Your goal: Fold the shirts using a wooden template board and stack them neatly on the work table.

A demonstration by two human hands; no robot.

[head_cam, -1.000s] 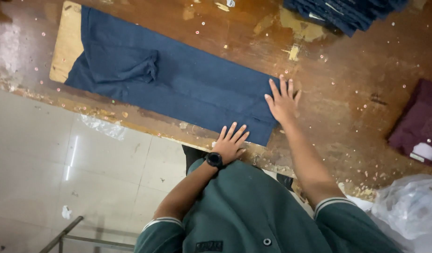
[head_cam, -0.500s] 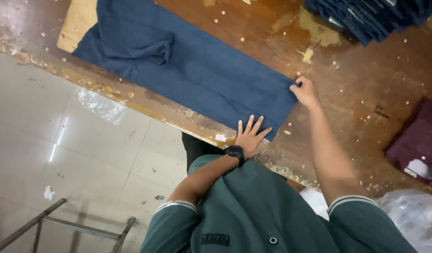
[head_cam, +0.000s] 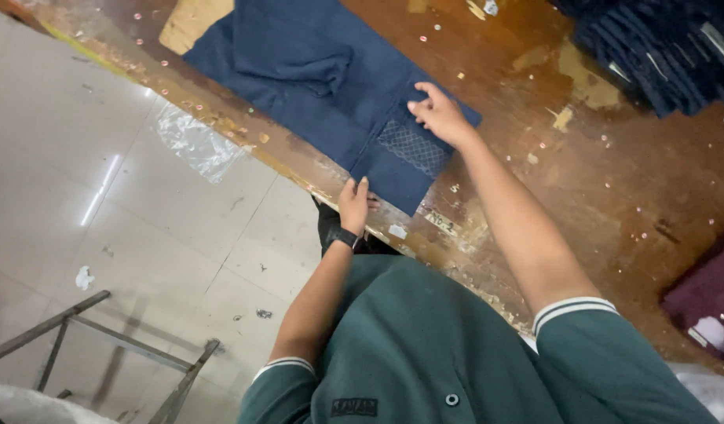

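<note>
A dark blue garment [head_cam: 315, 78] lies flat on a worn brown wooden table [head_cam: 582, 180], its near end folded back so a patterned inner patch [head_cam: 413, 145] shows. My right hand [head_cam: 439, 114] pinches the folded end at its far corner. My left hand [head_cam: 354, 202], with a black watch on the wrist, grips the garment's near corner at the table's edge. I wear a green shirt with striped cuffs.
A stack of dark blue folded garments [head_cam: 660, 47] sits at the top right. A maroon cloth [head_cam: 711, 302] lies at the right edge. A tan board [head_cam: 193, 22] lies under the garment. Clear plastic [head_cam: 193, 141] and a metal frame [head_cam: 103, 338] are on the tiled floor.
Both hands went from lying flat on the garment's end to gripping its corners, and that end has been folded back over the garment, showing the patterned inner patch.
</note>
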